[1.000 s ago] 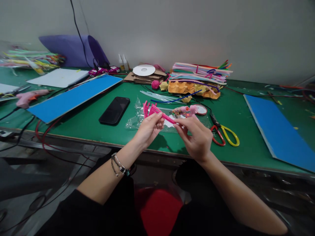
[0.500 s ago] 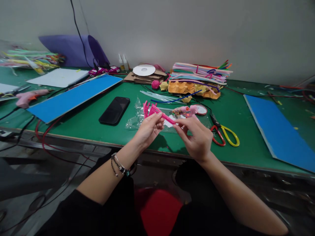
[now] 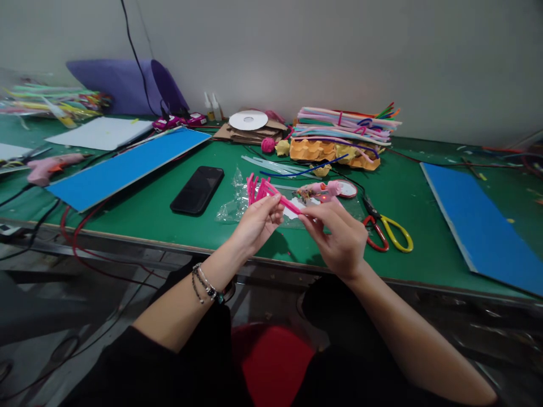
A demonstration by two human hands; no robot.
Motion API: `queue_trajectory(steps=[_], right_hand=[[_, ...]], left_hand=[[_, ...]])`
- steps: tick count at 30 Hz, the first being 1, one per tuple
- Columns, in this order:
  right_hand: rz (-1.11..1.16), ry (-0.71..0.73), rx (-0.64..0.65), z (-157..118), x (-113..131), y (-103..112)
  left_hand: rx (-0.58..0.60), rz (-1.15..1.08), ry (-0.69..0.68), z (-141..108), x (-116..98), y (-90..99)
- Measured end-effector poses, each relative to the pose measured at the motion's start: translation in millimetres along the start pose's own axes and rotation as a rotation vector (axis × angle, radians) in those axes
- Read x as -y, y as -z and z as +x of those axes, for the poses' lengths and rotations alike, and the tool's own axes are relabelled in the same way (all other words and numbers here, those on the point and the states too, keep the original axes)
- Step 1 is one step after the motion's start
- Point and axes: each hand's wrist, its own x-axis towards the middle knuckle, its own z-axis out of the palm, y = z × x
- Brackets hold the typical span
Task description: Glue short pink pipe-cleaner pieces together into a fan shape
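Between my two hands is a bright pink pipe cleaner [image 3: 290, 206], folded into a narrow strip. My left hand [image 3: 259, 221] pinches its upper left part between thumb and fingers. The lower right end sits in the fingertips of my right hand [image 3: 339, 234]. More pink pipe cleaner pieces [image 3: 253, 189] lie just beyond my left hand on a clear plastic bag [image 3: 231, 210]. A pink glue gun [image 3: 320, 189] rests behind my right hand, partly covered by it. Scissors [image 3: 396, 233] with one red and one yellow handle lie to the right of that hand.
A black phone [image 3: 197, 190] lies left of my hands. Blue boards [image 3: 127, 169] flank both sides. Bundled pipe cleaners [image 3: 343, 125] sit over an orange egg carton [image 3: 311, 150] at the back. Another pink glue gun [image 3: 53, 167] and cables are at far left on the green table [image 3: 153, 233].
Both hands keep nearly the same place and the same hold on the pink pipe cleaner. Only very slight finger movement shows.
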Motion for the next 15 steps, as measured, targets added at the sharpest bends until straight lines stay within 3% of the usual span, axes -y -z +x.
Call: queue_trajectory(steps=[15], right_hand=[[0.013,-0.008,-0.006,-0.3,1.0,-1.4]], left_hand=[[0.019,0.015,0.016,0.3,-0.6,0.6]])
